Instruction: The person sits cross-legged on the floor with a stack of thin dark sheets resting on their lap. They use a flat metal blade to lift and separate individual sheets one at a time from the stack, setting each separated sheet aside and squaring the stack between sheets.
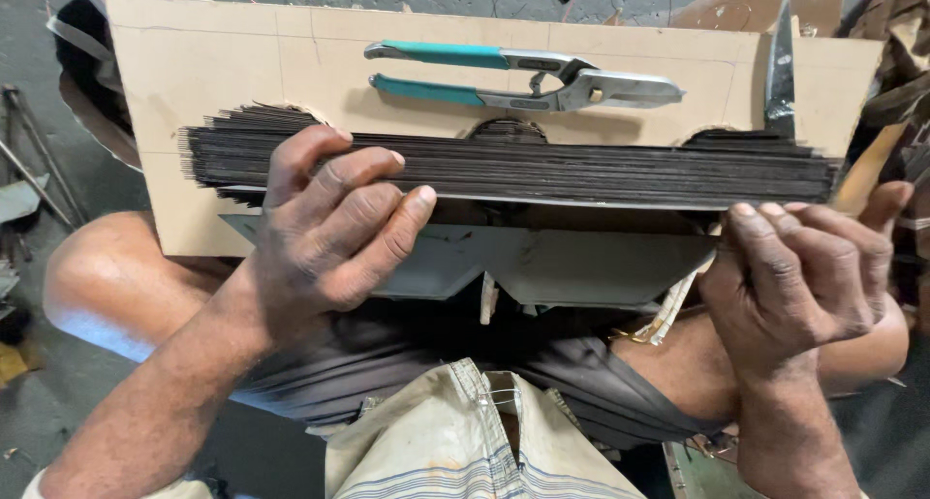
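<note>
A thick stack of thin dark metal sheets (601, 170) lies edge-on across a tan cardboard board (203, 63) resting on my lap. My left hand (329, 233) lies over the stack's left part, fingers curled on its top and near edge. My right hand (804, 271) grips the stack's right end from below, fingertips on the lowest sheets. Grey sheet pieces with slanted ends (581, 266) stick out under the stack.
Tin snips with teal handles (523, 77) lie on the board beyond the stack. A dark pointed blade (780, 58) stands at the board's right end. Metal rods (29, 155) lie on the concrete floor at left. Scrap sits at right.
</note>
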Motion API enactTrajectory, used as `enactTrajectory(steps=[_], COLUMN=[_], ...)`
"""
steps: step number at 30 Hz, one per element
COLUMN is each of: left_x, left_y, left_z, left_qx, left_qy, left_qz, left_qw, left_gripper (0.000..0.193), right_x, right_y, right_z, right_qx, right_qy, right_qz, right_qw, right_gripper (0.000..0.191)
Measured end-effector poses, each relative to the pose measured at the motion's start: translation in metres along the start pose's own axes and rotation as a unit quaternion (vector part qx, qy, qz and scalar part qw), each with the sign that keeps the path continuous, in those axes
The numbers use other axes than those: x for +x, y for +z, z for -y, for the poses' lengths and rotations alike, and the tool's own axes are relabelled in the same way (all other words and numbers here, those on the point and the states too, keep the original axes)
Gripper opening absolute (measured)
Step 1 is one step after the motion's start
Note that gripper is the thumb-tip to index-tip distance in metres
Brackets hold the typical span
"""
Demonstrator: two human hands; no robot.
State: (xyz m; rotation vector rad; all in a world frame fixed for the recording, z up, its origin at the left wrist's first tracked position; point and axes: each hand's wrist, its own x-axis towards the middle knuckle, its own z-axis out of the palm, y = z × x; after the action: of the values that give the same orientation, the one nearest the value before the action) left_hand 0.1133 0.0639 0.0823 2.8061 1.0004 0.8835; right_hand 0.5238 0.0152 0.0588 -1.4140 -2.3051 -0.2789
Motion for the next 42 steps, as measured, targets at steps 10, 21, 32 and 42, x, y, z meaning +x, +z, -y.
enactTrajectory(steps=[10,21,32,42], left_x=[-0.031,-0.011,-0.030,-0.015], left_y=[0.029,-0.011,0.022,0.016], left_z=[0.013,-0.025,-0.068,-0.070], left_qx=[0.021,0.061,-0.079,-0.018], left_qy=[-0.002,-0.061,-0.315,-0.258], left_qz=[-0.079,-0.042,0.161,0.198], left_qw=[0.997,0.995,0.932,0.945], left_gripper=[0.019,0.044,0.054,0.041], right_x=[-0.005,0.029,0.042,0.042], right_y=[0.021,-0.009,0.020,0.017], right_z=[0.008,0.079,0.129,0.126], right_qx=[-0.022,0.123,0.203,0.218], right_qy=[-0.002,-0.015,0.011,-0.005], right_qz=[0.013,0.041,0.143,0.116], right_qw=[1.000,0.991,0.969,0.969], right_gripper=[0.025,0.024,0.053,0.052])
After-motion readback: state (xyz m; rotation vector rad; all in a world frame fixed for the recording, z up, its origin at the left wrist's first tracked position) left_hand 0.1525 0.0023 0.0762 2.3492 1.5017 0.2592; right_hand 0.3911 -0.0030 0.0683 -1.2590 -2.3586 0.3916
